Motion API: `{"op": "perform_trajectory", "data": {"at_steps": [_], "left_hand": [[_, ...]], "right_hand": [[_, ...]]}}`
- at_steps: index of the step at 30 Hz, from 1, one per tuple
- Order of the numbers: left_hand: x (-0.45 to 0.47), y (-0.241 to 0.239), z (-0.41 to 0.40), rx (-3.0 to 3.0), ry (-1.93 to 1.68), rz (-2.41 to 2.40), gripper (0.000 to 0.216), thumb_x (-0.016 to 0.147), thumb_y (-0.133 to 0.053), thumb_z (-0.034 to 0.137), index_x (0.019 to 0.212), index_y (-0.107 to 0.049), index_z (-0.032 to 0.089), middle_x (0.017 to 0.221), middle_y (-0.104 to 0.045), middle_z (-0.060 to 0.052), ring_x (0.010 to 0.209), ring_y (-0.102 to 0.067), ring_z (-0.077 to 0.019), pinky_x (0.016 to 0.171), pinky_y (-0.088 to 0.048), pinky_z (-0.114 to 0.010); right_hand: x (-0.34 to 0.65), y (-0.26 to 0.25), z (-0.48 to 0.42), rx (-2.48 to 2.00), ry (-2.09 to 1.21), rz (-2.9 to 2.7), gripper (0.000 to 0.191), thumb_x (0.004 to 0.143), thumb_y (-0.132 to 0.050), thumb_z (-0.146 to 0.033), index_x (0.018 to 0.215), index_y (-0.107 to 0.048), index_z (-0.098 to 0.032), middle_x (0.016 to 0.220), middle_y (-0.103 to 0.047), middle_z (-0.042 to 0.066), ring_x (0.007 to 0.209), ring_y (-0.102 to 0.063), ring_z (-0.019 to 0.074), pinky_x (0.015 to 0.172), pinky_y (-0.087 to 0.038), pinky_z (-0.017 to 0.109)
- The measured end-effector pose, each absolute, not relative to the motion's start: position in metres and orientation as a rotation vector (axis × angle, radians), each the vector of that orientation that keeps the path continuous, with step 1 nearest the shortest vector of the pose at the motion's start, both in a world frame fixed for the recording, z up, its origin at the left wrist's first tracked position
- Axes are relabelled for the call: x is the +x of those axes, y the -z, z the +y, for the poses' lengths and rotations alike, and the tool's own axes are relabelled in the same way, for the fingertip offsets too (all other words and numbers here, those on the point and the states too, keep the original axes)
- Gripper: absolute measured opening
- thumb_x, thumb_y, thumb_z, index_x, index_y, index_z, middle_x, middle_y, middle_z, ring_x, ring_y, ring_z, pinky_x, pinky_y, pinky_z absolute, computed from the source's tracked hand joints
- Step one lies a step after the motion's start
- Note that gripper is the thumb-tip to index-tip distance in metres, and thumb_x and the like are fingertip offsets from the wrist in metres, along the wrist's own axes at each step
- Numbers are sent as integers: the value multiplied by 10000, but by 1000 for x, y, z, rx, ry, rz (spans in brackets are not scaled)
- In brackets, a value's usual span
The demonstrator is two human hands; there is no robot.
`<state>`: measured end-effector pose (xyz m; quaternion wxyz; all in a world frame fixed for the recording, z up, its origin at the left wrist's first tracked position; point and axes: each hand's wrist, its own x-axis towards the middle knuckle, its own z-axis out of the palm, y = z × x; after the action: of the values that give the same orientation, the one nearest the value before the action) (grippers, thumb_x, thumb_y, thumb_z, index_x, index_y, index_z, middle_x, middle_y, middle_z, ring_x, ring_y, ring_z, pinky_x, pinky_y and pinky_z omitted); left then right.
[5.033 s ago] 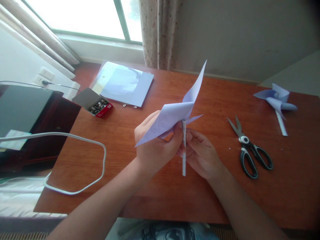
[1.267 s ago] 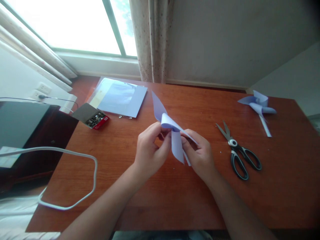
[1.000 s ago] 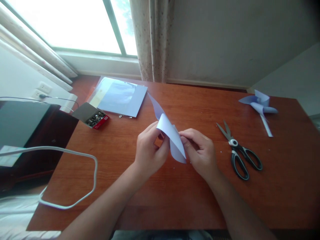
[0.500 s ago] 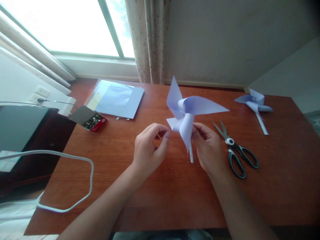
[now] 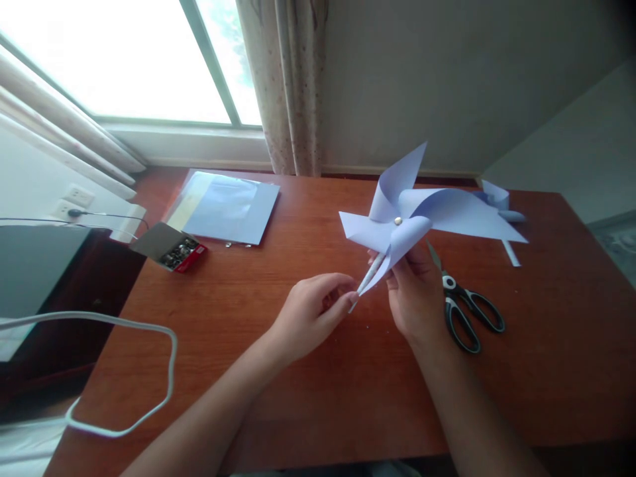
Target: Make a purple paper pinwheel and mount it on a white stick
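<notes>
A pale lilac paper pinwheel (image 5: 392, 232) with a round metal pin at its centre is held above the table, tilted to face up toward me. Its rolled paper stick (image 5: 371, 270) slants down to the left. My left hand (image 5: 322, 305) pinches the stick's lower end between thumb and fingers. Behind the blades, my right hand (image 5: 415, 291) is closed on the pinwheel near the top of the stick; some of its fingers are hidden by paper. Just right of that hand lie scissors (image 5: 460, 288) with black and grey handles, blades partly spread.
A second paper pinwheel (image 5: 509, 252) lies at the back right, partly covered by the held one. At the back left are a clear folder with paper sheets (image 5: 223, 209) and an open red box (image 5: 191, 257) of metal pieces. A white cable (image 5: 171, 364) loops over the left edge of the wooden table (image 5: 308, 404).
My left hand has moved right and taken hold of the stick's lower end. The pinwheel has tilted and turned, showing its centre pin. The camera view has shifted slightly.
</notes>
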<state>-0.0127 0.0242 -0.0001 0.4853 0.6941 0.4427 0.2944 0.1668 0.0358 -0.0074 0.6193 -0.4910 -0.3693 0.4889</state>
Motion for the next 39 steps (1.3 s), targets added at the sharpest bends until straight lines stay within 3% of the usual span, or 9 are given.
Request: {"op": "perform_trajectory", "data": {"at_steps": [11, 15, 23, 28, 34, 39], "left_hand": [[-11, -2, 26, 1626, -829, 1096, 108, 913, -679, 255, 891, -744, 172, 742, -701, -14, 649, -576, -130, 608, -444, -226], [-10, -1, 26, 1561, -971, 1166, 117, 893, -716, 286, 854, -726, 176, 747, -713, -22, 645, -589, -135, 607, -469, -230], [-10, 5, 26, 1370, -1059, 1121, 197, 870, -758, 367, 884, -737, 172, 819, -758, -60, 702, -652, -166, 674, -536, -270], [-10, 4, 26, 1338, -1090, 1166, 211, 859, -770, 382, 860, -729, 175, 770, -729, -35, 673, -628, -151, 644, -518, -253], [-10, 2, 28, 1288, -1084, 1206, 230, 840, -783, 388, 831, -718, 168, 717, -691, -18, 638, -593, -139, 609, -487, -246], [-9, 4, 28, 1288, -1098, 1201, 223, 848, -782, 381, 826, -716, 170, 726, -695, -16, 639, -589, -133, 593, -467, -235]], "right_hand": [[167, 8, 34, -1114, -1212, -826, 210, 835, -789, -402, 940, -740, -226, 909, -775, 45, 911, -730, 230, 798, -584, 365], [164, 11, 37, -1169, -1341, -915, 273, 804, -796, -420, 970, -754, -207, 963, -780, 66, 948, -721, 239, 822, -581, 363], [155, 12, 36, -1185, -1577, -1193, 297, 788, -782, -460, 943, -769, -207, 886, -767, 37, 933, -704, 223, 879, -559, 354], [153, 14, 34, -1156, -1506, -1155, 310, 824, -762, -466, 997, -753, -210, 976, -770, 46, 974, -697, 220, 923, -549, 364], [153, 17, 31, -1077, -1456, -1157, 366, 842, -779, -477, 1117, -710, -246, 1037, -755, 36, 922, -691, 190, 860, -561, 332], [151, 15, 31, -1111, -1329, -1145, 269, 903, -723, -468, 1051, -729, -243, 1024, -761, 27, 918, -681, 169, 844, -539, 298]]}}
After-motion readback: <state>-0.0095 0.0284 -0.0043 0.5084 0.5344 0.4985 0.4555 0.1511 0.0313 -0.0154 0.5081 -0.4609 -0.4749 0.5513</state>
